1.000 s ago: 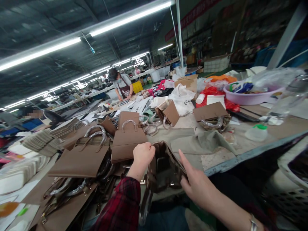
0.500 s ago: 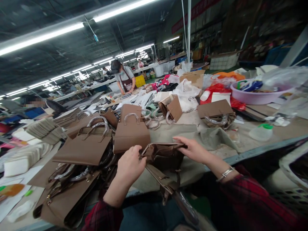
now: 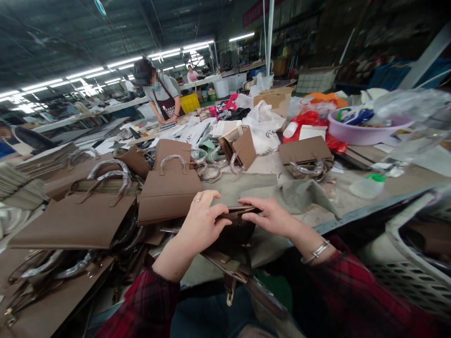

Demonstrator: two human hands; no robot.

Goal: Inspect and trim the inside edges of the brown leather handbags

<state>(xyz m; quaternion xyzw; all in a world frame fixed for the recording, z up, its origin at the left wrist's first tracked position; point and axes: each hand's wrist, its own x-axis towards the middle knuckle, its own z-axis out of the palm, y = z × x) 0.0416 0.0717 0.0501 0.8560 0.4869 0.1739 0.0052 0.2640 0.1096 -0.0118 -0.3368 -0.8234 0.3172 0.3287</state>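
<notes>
A brown handbag (image 3: 237, 237) stands at the table edge in front of me, its dark lining showing through a narrow mouth. My left hand (image 3: 201, 221), with a ring on one finger, is at the left end of the bag's rim, thumb and fingers curled about it. On the right end of the rim is my right hand (image 3: 273, 217), fingers along the top edge and thumb on the inner side. One flap of the bag leans toward my lap, with a plastic-wrapped handle (image 3: 264, 293) hanging below. The bag's lower part is in shadow.
Brown handbags (image 3: 75, 213) with wrapped handles pile up at left; another handbag (image 3: 305, 152) lies farther right. A purple basin (image 3: 366, 131), a green-capped bottle (image 3: 368, 186) and a white plastic basket (image 3: 405, 277) are at right. A co-worker (image 3: 164, 96) in an apron stands across the table.
The handbag's mouth has narrowed as my hands have come closer together. My left hand has shifted right and up a little. The view has turned slightly, moving the table things left.
</notes>
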